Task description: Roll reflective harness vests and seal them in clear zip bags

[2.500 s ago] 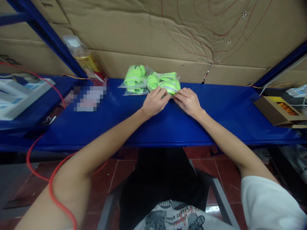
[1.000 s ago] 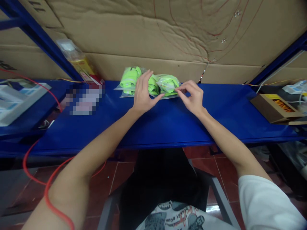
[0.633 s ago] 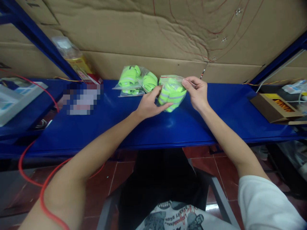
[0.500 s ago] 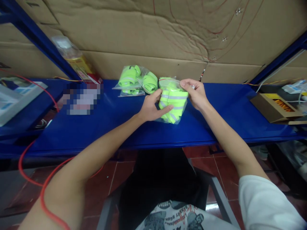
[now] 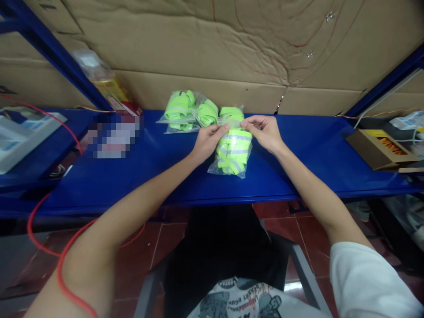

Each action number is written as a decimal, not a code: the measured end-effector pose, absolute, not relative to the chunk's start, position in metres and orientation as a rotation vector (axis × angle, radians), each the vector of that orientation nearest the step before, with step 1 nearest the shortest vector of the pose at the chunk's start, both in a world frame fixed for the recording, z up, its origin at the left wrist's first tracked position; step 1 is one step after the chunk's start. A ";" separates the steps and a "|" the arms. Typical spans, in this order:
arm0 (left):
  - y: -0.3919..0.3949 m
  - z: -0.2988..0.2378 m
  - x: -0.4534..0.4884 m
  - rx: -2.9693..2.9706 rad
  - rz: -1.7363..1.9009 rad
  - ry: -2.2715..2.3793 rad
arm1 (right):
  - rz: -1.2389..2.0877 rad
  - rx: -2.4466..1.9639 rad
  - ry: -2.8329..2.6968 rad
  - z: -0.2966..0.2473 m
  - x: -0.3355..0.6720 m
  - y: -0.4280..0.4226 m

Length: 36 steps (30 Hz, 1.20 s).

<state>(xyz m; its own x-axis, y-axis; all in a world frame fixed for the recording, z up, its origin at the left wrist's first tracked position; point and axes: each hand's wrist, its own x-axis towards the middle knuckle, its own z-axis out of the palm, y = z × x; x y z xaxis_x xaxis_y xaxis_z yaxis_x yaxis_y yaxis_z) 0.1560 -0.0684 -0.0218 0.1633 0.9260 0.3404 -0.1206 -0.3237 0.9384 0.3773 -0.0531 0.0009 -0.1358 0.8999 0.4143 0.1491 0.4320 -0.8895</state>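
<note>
Between my hands is a clear plastic bag [image 5: 233,152] with folded neon-yellow reflective straps inside, its upper edge toward the wall. My left hand [image 5: 208,141] pinches the bag's upper left corner between thumb and fingers. On the other side my right hand [image 5: 264,131] pinches the upper right corner. Just behind it lies another bagged neon bundle [image 5: 231,112], partly covered by the held bag's top. Farther left, more bagged neon bundles [image 5: 179,108] rest against the cardboard, one of them a rolled bundle [image 5: 207,112].
The blue table [image 5: 165,172] runs across the view before a cardboard wall [image 5: 185,48]. A bottle [image 5: 106,81] leans at the back left, and an open cardboard box [image 5: 380,148] stands on the right. A red hose [image 5: 61,265] loops over my left arm.
My left hand has shifted from the bag's side to its upper corner. My right hand has moved slightly left and down, and the bag now hangs straighter and a little lower.
</note>
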 end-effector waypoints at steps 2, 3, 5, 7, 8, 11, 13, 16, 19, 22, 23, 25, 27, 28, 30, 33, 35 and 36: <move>-0.066 -0.026 0.155 1.408 1.308 0.847 | 0.921 -0.982 -1.609 0.000 0.377 -0.053; -0.065 -0.029 0.155 1.399 1.288 0.870 | 0.962 -1.010 -1.615 0.000 0.377 -0.053; -0.064 -0.034 0.154 1.419 1.242 0.906 | 1.036 -1.070 -1.613 0.000 0.378 -0.055; -0.065 -0.036 0.153 1.458 1.199 0.914 | 1.082 -1.112 -1.619 0.002 0.378 -0.058; -0.066 -0.036 0.153 1.471 1.183 0.911 | 1.100 -1.125 -1.631 0.003 0.378 -0.059; -0.067 -0.035 0.154 1.455 1.161 0.916 | 1.138 -1.133 -1.656 0.003 0.377 -0.061; -0.067 -0.036 0.155 1.396 1.163 0.916 | 1.155 -1.108 -1.637 0.001 0.376 -0.061; -0.065 -0.038 0.157 1.314 1.189 0.921 | 1.161 -1.076 -1.602 -0.003 0.373 -0.060; -0.066 -0.036 0.157 1.303 1.197 0.941 | 1.147 -1.067 -1.600 -0.005 0.371 -0.060; -0.070 -0.034 0.157 1.284 1.182 0.915 | 1.139 -1.071 -1.599 -0.004 0.371 -0.062; -0.070 -0.033 0.157 1.271 1.176 0.915 | 1.135 -1.076 -1.595 -0.003 0.371 -0.062; -0.070 -0.033 0.156 1.252 1.165 0.926 | 1.128 -1.094 -1.589 -0.003 0.372 -0.062; -0.069 -0.034 0.156 1.251 1.171 0.929 | 1.132 -1.121 -1.586 -0.003 0.372 -0.062; -0.069 -0.035 0.156 1.257 1.180 0.926 | 1.135 -1.139 -1.580 -0.003 0.372 -0.061; -0.068 -0.035 0.155 1.266 1.203 0.915 | 1.135 -1.177 -1.557 -0.002 0.372 -0.061; -0.069 -0.035 0.156 1.282 1.231 0.906 | 1.131 -1.164 -1.558 0.000 0.373 -0.062; -0.069 -0.035 0.156 1.286 1.238 0.913 | 1.135 -1.113 -1.591 0.001 0.374 -0.062; -0.069 -0.034 0.156 1.280 1.233 0.913 | 1.135 -1.092 -1.605 0.001 0.374 -0.062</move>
